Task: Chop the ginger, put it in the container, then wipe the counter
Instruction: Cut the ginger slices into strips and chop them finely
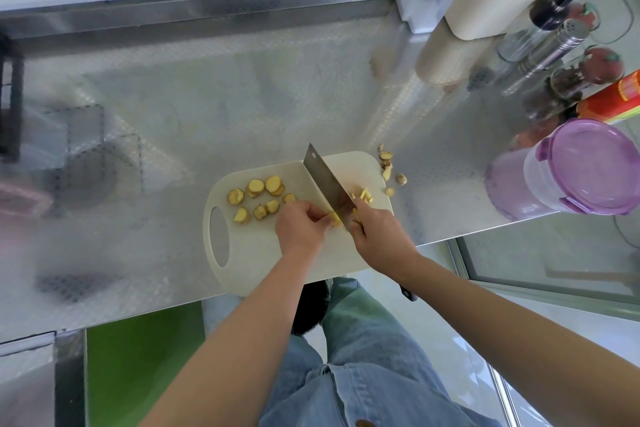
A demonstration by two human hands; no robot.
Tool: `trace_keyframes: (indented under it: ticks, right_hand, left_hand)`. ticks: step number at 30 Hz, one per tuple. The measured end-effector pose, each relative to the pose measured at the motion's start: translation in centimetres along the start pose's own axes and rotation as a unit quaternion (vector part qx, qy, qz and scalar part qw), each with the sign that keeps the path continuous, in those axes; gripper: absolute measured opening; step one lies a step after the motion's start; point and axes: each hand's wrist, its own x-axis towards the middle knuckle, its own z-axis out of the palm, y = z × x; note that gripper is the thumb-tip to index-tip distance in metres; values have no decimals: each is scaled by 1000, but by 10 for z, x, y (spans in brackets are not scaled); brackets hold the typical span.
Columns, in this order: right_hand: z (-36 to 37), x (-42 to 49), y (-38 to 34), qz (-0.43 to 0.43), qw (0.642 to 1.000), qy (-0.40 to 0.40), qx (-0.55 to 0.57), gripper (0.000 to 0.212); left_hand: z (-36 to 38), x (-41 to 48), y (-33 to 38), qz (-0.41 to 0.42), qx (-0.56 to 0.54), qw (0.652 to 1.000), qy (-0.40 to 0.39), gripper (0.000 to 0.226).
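Note:
A white cutting board (263, 253) lies at the counter's near edge. Several round ginger slices (258, 188) sit on its left half. My left hand (303, 224) pinches a small stack of ginger (335, 218) against the board. My right hand (375, 236) grips the handle of a cleaver (327, 180), whose blade stands on the board right beside that ginger. A few thin cut strips (365, 195) lie to the right of the blade. A clear container with a purple lid (585, 166) stands closed at the right of the counter.
Ginger peel scraps (388, 166) lie on the steel counter (207, 107) past the board's far right corner. Spice jars, a shaker (554, 42), a red can (613, 99) and a cream bin (491, 3) crowd the back right. A dark rack (10, 97) is at far left.

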Motion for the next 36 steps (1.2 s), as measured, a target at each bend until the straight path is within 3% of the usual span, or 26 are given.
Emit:
trace_keyframes:
  ticks: [17, 23, 25, 28, 33, 36]
  right_hand:
    - [13, 1, -13, 44, 998, -11, -40, 8]
    - [20, -2, -10, 71, 996, 40, 28, 29]
    - [19, 6, -12, 81, 993, 57, 63, 19]
    - [13, 16, -12, 55, 995, 59, 52, 7]
    - [6, 9, -6, 25, 999, 35, 23, 29]
    - [8, 5, -5, 19, 1000, 14, 4, 26]
  left_hand:
    - [-2, 2, -1, 14, 8, 1000, -10, 6]
    - [-2, 2, -2, 21, 17, 1000, -9, 10]
    - [-2, 2, -2, 14, 12, 1000, -8, 10]
    - [-2, 0, -1, 2, 0, 1000, -9, 9]
    - [-3, -1, -1, 4, -15, 1000, -5, 8]
    - [-2, -1, -1, -4, -20, 1000, -6, 7]
